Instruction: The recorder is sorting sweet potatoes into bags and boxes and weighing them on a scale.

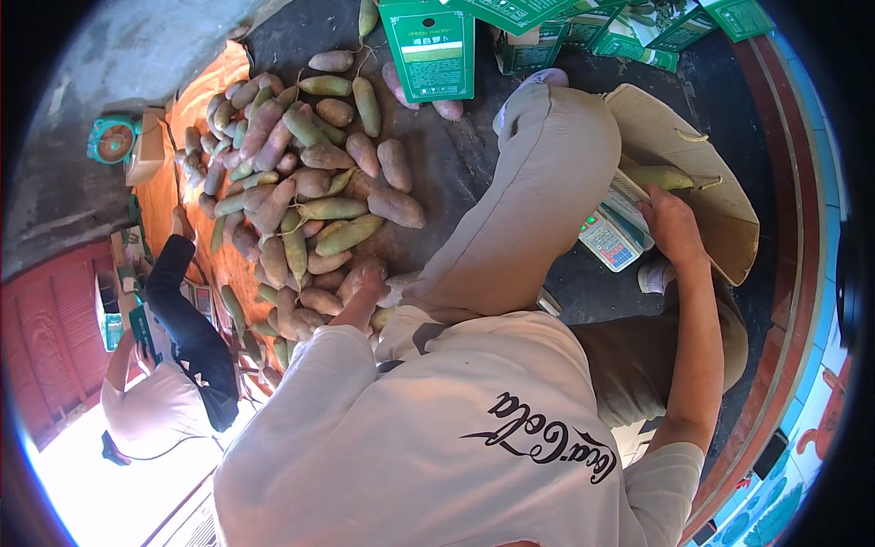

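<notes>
My left hand [365, 278] reaches down into a big pile of long green and purple-brown fruits [301, 182]. Its fingers are curled over one purple-brown fruit [321, 301] at the pile's near edge. My right hand [672, 225] rests at the edge of a small digital scale [612, 239], which sits in an open brown cardboard box [720, 196]. A green fruit [661, 175] lies just beyond its fingers, inside the box. My bent knee in beige trousers [538, 182] is between the two hands. How the right fingers are set is hidden.
The pile lies on an orange mat [196, 100] over dark ground. Several green cartons [428, 50] stand at the top. Another person in a white shirt [155, 410] with a dark sleeve [187, 319] works at the left. A green dial scale [114, 139] stands far left.
</notes>
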`<state>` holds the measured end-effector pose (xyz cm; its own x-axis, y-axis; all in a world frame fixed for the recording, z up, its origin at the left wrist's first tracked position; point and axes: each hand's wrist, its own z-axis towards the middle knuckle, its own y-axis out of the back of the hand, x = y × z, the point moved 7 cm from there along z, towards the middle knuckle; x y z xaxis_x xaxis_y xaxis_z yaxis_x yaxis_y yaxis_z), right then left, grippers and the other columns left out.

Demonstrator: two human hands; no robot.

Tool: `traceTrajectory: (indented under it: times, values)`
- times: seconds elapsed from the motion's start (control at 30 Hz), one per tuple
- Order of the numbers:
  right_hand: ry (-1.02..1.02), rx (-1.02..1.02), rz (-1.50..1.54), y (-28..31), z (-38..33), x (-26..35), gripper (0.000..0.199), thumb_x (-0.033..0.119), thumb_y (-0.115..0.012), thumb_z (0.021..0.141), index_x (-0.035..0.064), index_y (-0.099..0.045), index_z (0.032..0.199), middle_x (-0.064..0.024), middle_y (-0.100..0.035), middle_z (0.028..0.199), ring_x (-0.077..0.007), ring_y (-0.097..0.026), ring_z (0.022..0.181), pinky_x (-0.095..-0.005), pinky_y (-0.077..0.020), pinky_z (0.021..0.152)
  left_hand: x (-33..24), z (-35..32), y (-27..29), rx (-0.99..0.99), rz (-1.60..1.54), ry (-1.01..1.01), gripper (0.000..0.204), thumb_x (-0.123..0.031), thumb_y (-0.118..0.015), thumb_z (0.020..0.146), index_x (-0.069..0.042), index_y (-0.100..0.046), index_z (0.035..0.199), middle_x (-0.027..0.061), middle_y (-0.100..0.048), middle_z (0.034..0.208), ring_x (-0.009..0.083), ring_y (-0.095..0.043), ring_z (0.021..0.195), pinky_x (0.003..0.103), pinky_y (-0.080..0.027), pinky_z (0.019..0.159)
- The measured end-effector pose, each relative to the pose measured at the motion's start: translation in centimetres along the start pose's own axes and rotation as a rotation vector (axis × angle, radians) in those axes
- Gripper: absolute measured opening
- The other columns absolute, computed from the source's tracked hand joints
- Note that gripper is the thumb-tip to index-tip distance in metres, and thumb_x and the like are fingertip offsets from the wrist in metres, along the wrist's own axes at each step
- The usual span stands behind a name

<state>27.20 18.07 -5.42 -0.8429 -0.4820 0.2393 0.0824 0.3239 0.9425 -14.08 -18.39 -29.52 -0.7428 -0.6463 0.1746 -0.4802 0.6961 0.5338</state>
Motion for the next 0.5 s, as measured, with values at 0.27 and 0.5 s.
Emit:
traceTrajectory:
  times: [0.27, 0.5]
  values:
    - [-0.049, 0.011, 0.002, -0.2, 0.1, -0.3, 0.022, 0.017, -0.057, 0.084, 0.0032, -0.055, 0.100, -0.0205, -0.062, 0.087, -0.0369, -0.058, 0.086, -0.0440, -0.0452, 0.076, -2.8, 1.6, -2.5, -0.103, 0.108, -0.271, 0.060, -0.018, -0.063, 0.075, -0.023, -0.041, 0.131, 0.0084, -0.035, 0.138, 0.0313, -0.037, 0.126, 0.044, -0.036, 0.101]
    - [-0.059, 0.016, 0.033, 0.2, 0.4, 0.4, 0.019, 0.017, -0.057, 0.083, 0.0047, -0.055, 0.098, -0.0200, -0.062, 0.087, -0.0365, -0.058, 0.085, -0.0443, -0.0450, 0.075, -3.2, 4.1, -7.4, 0.187, 0.099, -0.353, 0.076, -0.018, -0.075, 0.067, -0.025, -0.037, 0.133, 0.0100, -0.041, 0.131, 0.0320, -0.040, 0.122, 0.044, -0.040, 0.096]
